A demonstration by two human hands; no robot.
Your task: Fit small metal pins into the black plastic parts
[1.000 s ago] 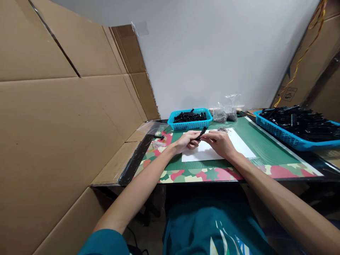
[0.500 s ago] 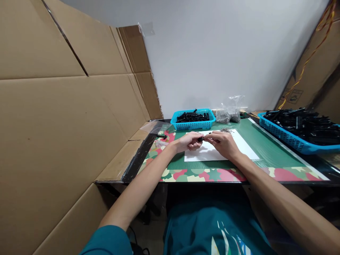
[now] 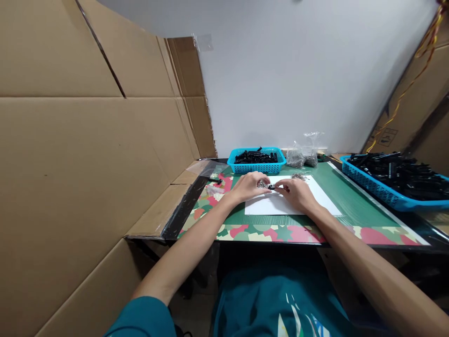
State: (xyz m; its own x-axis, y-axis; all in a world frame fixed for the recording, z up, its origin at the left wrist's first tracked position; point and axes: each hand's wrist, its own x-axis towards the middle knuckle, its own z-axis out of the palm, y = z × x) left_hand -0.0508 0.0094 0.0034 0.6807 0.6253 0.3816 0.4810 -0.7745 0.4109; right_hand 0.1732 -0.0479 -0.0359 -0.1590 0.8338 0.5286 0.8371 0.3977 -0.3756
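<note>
We hold both hands over the white sheet, toward the middle of the bench and in from its near edge. Our left hand is curled, its thumb and fingers forming a loose ring whose tips close on a small black part. Our right hand meets the part from the other side, fingers drawn nearly together; whether they pinch it or some tiny piece, we cannot tell.

Through the gap in our left hand we see shiny metal pieces, and a second metal heap lies at the sheet's far edge. Near the bench's far edge stand a blue basket of black pieces and, just right of it, clear bags. A larger blue basket, heaped with black pieces too, sits along the right edge. Near the left edge we have a loose black piece and crumpled clear plastic, with cardboard walling that side.
</note>
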